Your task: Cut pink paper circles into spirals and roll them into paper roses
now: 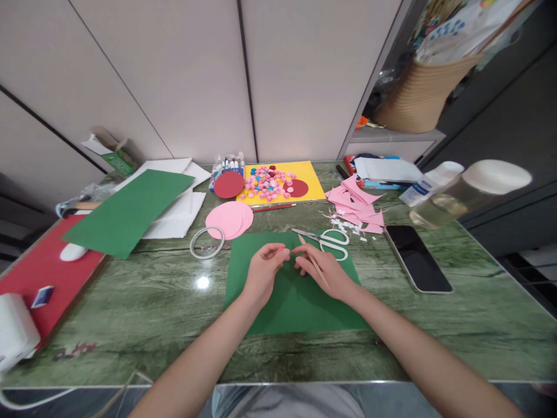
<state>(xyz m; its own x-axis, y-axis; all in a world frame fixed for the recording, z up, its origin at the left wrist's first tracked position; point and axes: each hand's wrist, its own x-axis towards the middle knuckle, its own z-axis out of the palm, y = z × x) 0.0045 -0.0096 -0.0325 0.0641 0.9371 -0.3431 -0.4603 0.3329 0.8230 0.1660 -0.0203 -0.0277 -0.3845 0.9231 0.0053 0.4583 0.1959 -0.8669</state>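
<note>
My left hand point(261, 271) is closed in a pinch above a green sheet point(296, 313). A small pinkish bit may sit at its fingertips, but I cannot make it out. My right hand point(324, 271) faces it, fingers curled, with a thin pale wooden stick point(321, 273) lying slantwise in it. The two hands' fingertips almost meet. White-handled scissors point(334, 237) lie just beyond my right hand, blades pointing left. Pink paper circles point(224, 219) and a roll of tape point(192, 244) are to the left of the sheet's far edge.
A yellow sheet point(315, 180) at the back bears small pink rolled pieces point(266, 184). Red circles point(229, 185) and a red pencil point(276, 207) lie nearby. Pink scraps point(354, 203), a phone point(418, 258) and a bottle point(452, 203) stand right; green paper point(130, 212) lies left.
</note>
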